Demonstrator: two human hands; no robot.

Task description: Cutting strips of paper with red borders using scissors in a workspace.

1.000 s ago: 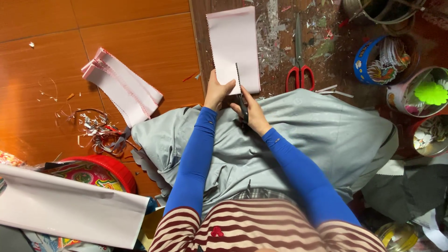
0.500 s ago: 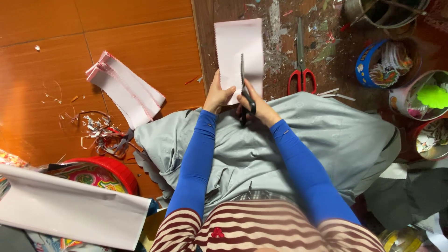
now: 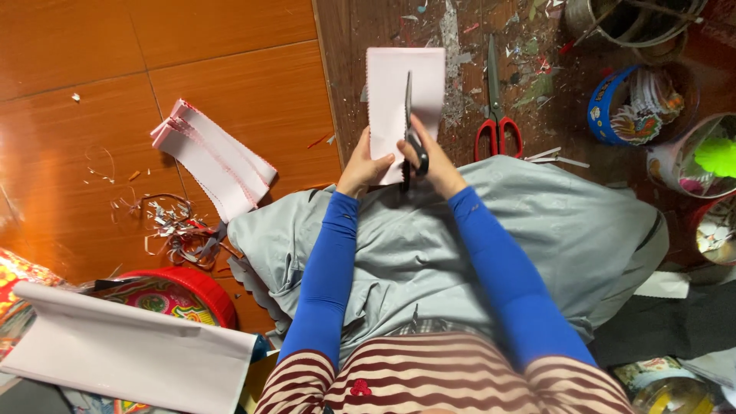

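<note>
Since a second ago your dark-handled scissors (image 3: 409, 130) have run further up the pale pink rectangular paper sheet (image 3: 405, 96), blades now deep along its middle. Your left hand (image 3: 363, 167) is pinched on the sheet's lower left edge; your right hand (image 3: 435, 165) is closed through the scissor handles, and the sheet hangs out over the brown wooden floor (image 3: 192, 46), above your grey cloth-covered lap (image 3: 414, 253).

Watch it: the paper is held at one corner only, so it could flop and pull the cut crooked, and your left thumb sits near the blades.

Count with me: two pairs of scissors, yours and one red-handled pair (image 3: 497, 115) lying on the floor; one stack of pink-edged white strips (image 3: 215, 157); one big folded white sheet (image 3: 130, 349); one red round tin (image 3: 180, 295); one blue round tub (image 3: 640, 103).
</note>
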